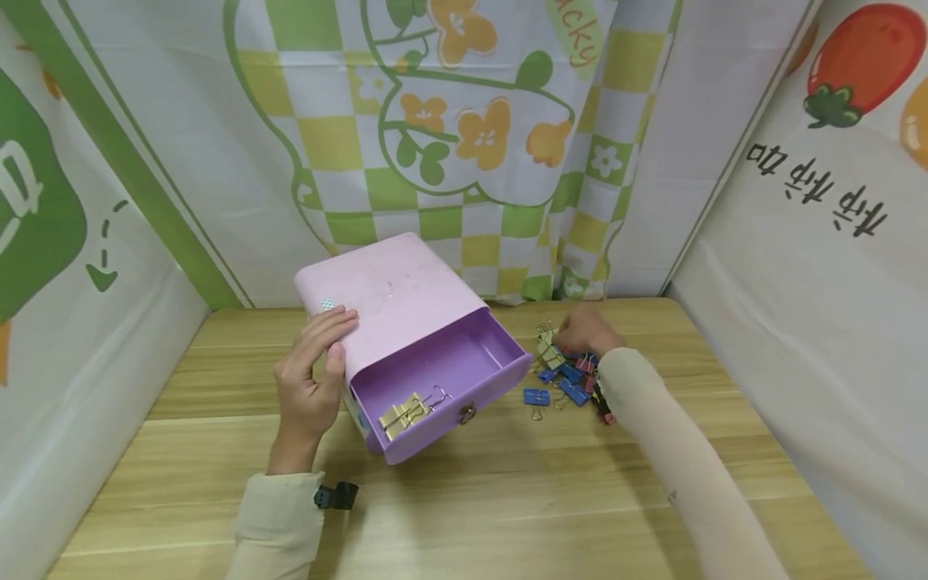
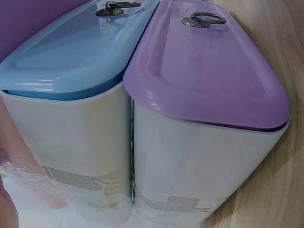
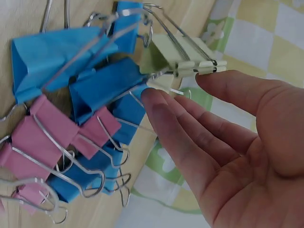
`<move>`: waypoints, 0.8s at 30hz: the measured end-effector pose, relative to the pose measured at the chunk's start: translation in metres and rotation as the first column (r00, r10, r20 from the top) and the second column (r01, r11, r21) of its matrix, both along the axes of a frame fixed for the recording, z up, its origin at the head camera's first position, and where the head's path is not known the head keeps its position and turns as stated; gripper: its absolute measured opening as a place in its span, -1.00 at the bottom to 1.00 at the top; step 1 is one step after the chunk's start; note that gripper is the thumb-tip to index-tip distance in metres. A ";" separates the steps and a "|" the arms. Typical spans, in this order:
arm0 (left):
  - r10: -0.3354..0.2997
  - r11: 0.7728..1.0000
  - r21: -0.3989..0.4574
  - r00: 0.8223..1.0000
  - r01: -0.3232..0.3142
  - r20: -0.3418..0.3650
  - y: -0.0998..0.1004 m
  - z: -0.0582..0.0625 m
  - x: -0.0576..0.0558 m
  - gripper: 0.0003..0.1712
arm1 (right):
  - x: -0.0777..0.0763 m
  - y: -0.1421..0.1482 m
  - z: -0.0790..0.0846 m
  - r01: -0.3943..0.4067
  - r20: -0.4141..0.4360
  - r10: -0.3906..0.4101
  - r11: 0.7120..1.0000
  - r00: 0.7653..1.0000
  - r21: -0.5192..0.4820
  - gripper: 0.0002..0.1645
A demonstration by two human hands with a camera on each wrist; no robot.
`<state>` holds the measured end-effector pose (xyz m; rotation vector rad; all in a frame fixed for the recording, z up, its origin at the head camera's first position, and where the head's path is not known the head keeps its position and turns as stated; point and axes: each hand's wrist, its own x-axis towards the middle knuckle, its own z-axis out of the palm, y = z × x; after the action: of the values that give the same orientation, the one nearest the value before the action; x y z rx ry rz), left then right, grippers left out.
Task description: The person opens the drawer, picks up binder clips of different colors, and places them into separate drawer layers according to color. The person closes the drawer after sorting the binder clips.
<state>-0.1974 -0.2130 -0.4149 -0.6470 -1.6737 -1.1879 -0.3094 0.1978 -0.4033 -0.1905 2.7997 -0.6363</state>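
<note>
Left hand (image 1: 308, 379): lay flat-fingered against the side of the pink drawer box (image 1: 384, 298), gripping nothing, seemingly to steady it while tilted.
Purple drawer (image 1: 442, 379): pulled out just beside that palm; yellow clips (image 1: 402, 412) inside, slid to the low front corner.
Right hand (image 3: 228, 137): fingers loosely spread, nothing pinched; fingertips touching a pale yellow clip (image 3: 187, 57).
Clip pile (image 1: 569, 379): blue and pink, under and just below the fingertips on the wooden table (image 1: 507, 499).
</note>
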 end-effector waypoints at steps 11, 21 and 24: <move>-0.002 1.000 0.007 1.000 0.002 -0.006 0.002 0.001 0.000 -0.63 | -0.003 -0.015 -0.009 -0.006 0.022 0.007 1.000 1.000 -0.024 -0.53; -0.006 1.000 0.011 1.000 0.006 -0.004 0.003 0.002 0.001 -0.63 | -0.013 -0.036 -0.006 -0.092 -0.144 0.089 0.996 0.985 -0.010 -0.71; -0.007 1.000 0.011 1.000 0.007 -0.007 0.003 0.002 0.001 -0.62 | -0.015 -0.047 -0.008 -0.171 -0.176 0.174 0.985 0.969 0.031 -0.62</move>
<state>-0.1966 -0.2099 -0.4130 -0.6503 -1.6596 -1.1978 -0.3245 0.1506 -0.4116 -0.5058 2.9131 -0.5814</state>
